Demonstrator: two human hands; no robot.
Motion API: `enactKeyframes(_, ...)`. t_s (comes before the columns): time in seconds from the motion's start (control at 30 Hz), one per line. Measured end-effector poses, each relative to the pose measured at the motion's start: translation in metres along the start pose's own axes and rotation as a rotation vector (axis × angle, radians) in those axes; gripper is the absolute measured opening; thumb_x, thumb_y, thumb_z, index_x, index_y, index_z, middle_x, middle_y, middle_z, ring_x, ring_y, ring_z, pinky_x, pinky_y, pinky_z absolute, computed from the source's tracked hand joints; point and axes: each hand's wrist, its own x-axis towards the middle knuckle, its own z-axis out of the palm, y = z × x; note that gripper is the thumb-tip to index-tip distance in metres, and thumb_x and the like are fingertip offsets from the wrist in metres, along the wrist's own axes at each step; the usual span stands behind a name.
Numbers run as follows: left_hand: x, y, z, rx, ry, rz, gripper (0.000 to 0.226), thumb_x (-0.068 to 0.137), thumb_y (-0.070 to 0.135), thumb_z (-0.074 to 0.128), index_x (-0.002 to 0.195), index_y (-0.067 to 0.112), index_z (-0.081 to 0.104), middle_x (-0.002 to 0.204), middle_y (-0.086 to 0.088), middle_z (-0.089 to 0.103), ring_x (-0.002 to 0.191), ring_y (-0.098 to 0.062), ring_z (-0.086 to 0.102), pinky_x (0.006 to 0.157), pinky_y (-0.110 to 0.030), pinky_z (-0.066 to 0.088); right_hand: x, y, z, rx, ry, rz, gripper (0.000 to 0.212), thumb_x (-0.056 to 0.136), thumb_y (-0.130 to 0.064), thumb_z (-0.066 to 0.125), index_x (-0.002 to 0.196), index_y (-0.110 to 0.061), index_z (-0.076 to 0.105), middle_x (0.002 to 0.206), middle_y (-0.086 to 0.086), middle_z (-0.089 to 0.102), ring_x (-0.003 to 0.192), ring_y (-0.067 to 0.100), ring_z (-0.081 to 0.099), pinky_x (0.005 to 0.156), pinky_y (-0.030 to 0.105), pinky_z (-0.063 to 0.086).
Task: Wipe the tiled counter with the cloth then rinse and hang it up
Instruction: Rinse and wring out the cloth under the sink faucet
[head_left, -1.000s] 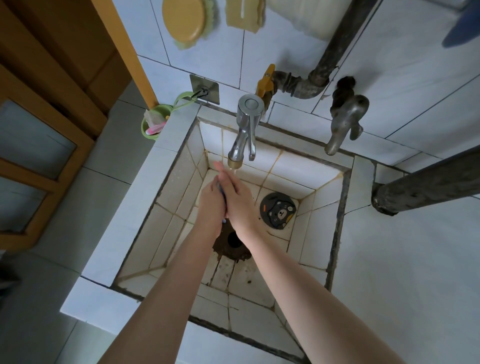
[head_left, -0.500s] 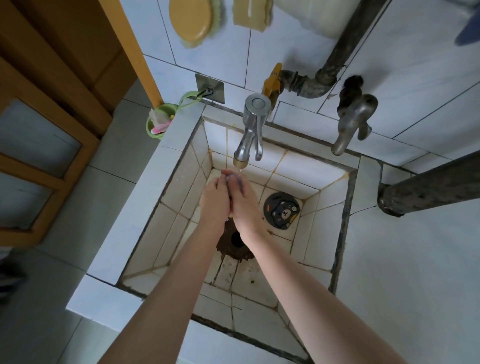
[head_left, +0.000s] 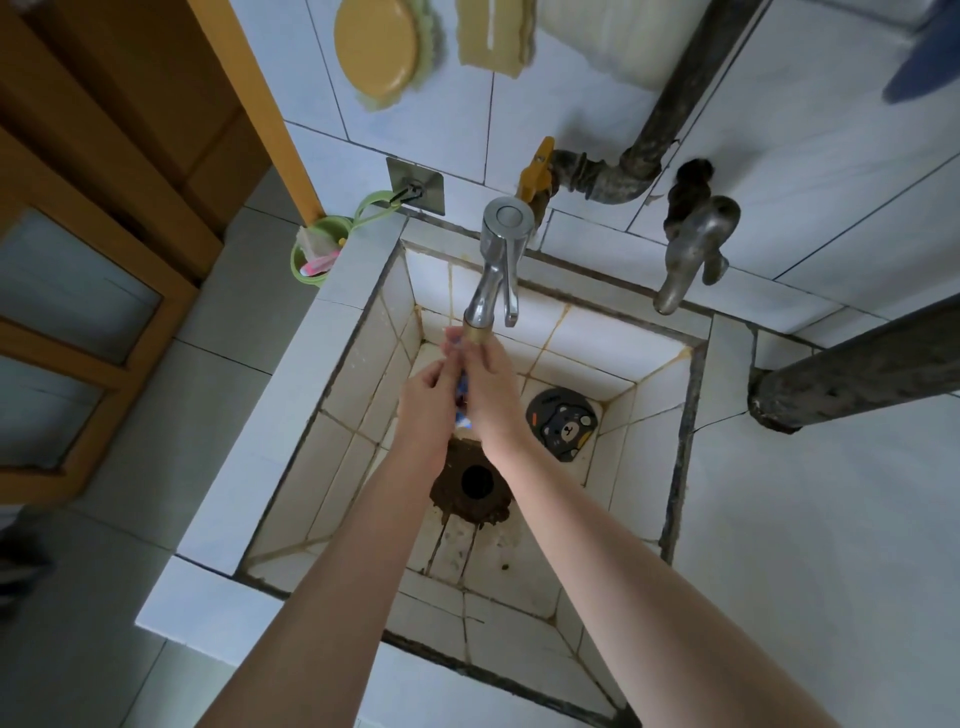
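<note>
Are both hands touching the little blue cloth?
Touching. The head view shows the left hand and right hand holding the small blue cloth squeezed between them.

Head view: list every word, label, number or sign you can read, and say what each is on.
No text can be read.
round mat: a bear face drawing, no legible lettering.
cloth: blue pattern, too blurred to tell any print.
tap cap: no marking visible.

A green cup (head_left: 311, 257) hangs by its loop from a metal hook plate (head_left: 415, 186) on the far wall, left of a yellow valve handle (head_left: 535, 171) and a dark pipe (head_left: 675, 104). An old grey tap (head_left: 693, 249) juts out farther right. A bear-faced disc (head_left: 563, 423) lies right of the rusty drain hole (head_left: 475, 480).
</note>
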Motion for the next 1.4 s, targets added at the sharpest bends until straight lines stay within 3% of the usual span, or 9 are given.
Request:
enactKeyframes(0.17, -0.003, 0.001, -0.001, 0.089, -0.049, 0.087, 0.028, 0.094, 0.029, 0.051, 0.109, 0.012, 0.067, 0.093, -0.005, 0.064, 0.082, -0.018, 0.059, 0.07, -0.028, 0.05, 0.018, -0.003, -0.009, 0.087, 0.155, 0.101, 0.036, 0.102, -0.033, 0.032, 0.093, -0.01, 0.058, 0.092, 0.021, 0.062, 0.08, 0.027, 0.061, 0.068, 0.03, 0.051)
enactKeyframes(0.33, 0.0, 0.007, -0.005, -0.198, 0.036, -0.062, 0.032, 0.098, 0.009, 0.042, 0.127, 0.005, 0.054, 0.113, -0.011, 0.063, 0.095, -0.017, 0.062, 0.078, -0.022, 0.052, 0.001, 0.006, -0.009, 0.227, -0.067, 0.066, 0.036, 0.102, -0.022, 0.035, 0.134, -0.009, 0.045, 0.116, 0.013, 0.059, 0.094, 0.013, 0.061, 0.077, 0.02, 0.053)
enactKeyframes(0.5, -0.001, 0.009, -0.009, -0.27, 0.017, -0.066, 0.036, 0.098, 0.002, 0.038, 0.132, 0.005, 0.048, 0.113, -0.006, 0.061, 0.098, -0.012, 0.061, 0.078, -0.019, 0.053, -0.012, 0.01, -0.01, -0.025, -0.105, -0.117, 0.03, 0.098, -0.012, 0.043, 0.123, -0.021, 0.057, 0.107, -0.014, 0.062, 0.099, -0.001, 0.06, 0.094, 0.024, 0.047)
enactKeyframes(0.73, -0.01, -0.002, -0.007, -0.153, 0.009, -0.045, 0.032, 0.09, 0.001, 0.054, 0.121, -0.001, 0.058, 0.093, -0.003, 0.069, 0.081, -0.008, 0.068, 0.066, -0.014, 0.054, 0.017, 0.015, -0.011, -0.099, 0.065, 0.004, 0.016, 0.1, -0.023, 0.041, 0.095, -0.013, 0.053, 0.093, 0.005, 0.059, 0.084, 0.016, 0.059, 0.079, 0.029, 0.051)
enactKeyframes(0.87, -0.007, 0.004, -0.005, -0.163, 0.05, -0.024, 0.028, 0.087, 0.005, 0.061, 0.114, 0.004, 0.063, 0.093, -0.005, 0.071, 0.081, -0.011, 0.071, 0.069, -0.019, 0.056, 0.021, 0.005, -0.014, -0.009, 0.206, 0.017, 0.023, 0.103, -0.022, 0.033, 0.094, -0.013, 0.053, 0.084, -0.002, 0.057, 0.075, 0.008, 0.059, 0.061, 0.011, 0.047)
enactKeyframes(1.03, 0.003, 0.005, -0.006, -0.253, 0.197, -0.015, 0.027, 0.095, 0.012, 0.05, 0.12, 0.008, 0.059, 0.103, -0.005, 0.067, 0.092, -0.014, 0.067, 0.077, -0.024, 0.056, -0.011, 0.004, -0.006, 0.057, -0.055, -0.043, 0.026, 0.102, -0.019, 0.035, 0.111, -0.019, 0.059, 0.102, 0.004, 0.063, 0.088, 0.01, 0.061, 0.087, 0.024, 0.05)
enactKeyframes(1.17, 0.003, -0.002, -0.002, -0.179, 0.188, -0.034, 0.028, 0.098, 0.018, 0.046, 0.12, 0.011, 0.062, 0.105, -0.005, 0.069, 0.098, -0.016, 0.066, 0.077, -0.025, 0.054, -0.017, 0.008, 0.005, 0.047, -0.089, -0.101, 0.03, 0.101, -0.013, 0.037, 0.124, -0.013, 0.056, 0.108, -0.018, 0.051, 0.098, -0.013, 0.053, 0.085, 0.012, 0.046)
enactKeyframes(1.3, -0.002, -0.004, -0.001, -0.161, 0.163, -0.041, 0.025, 0.094, 0.015, 0.052, 0.115, 0.007, 0.063, 0.102, -0.009, 0.069, 0.093, -0.017, 0.067, 0.072, -0.022, 0.056, 0.003, 0.006, 0.003, -0.063, 0.087, 0.011, 0.023, 0.1, -0.018, 0.038, 0.103, -0.011, 0.06, 0.099, 0.006, 0.062, 0.096, 0.025, 0.063, 0.088, 0.035, 0.053)
enactKeyframes(1.4, -0.007, -0.004, 0.003, -0.169, 0.134, -0.045, 0.022, 0.093, 0.015, 0.053, 0.112, 0.008, 0.063, 0.097, -0.006, 0.068, 0.084, -0.013, 0.068, 0.064, -0.019, 0.056, 0.013, 0.002, -0.01, -0.069, 0.178, 0.038, 0.024, 0.099, -0.017, 0.042, 0.083, -0.021, 0.059, 0.092, 0.003, 0.064, 0.09, 0.023, 0.065, 0.082, 0.034, 0.056)
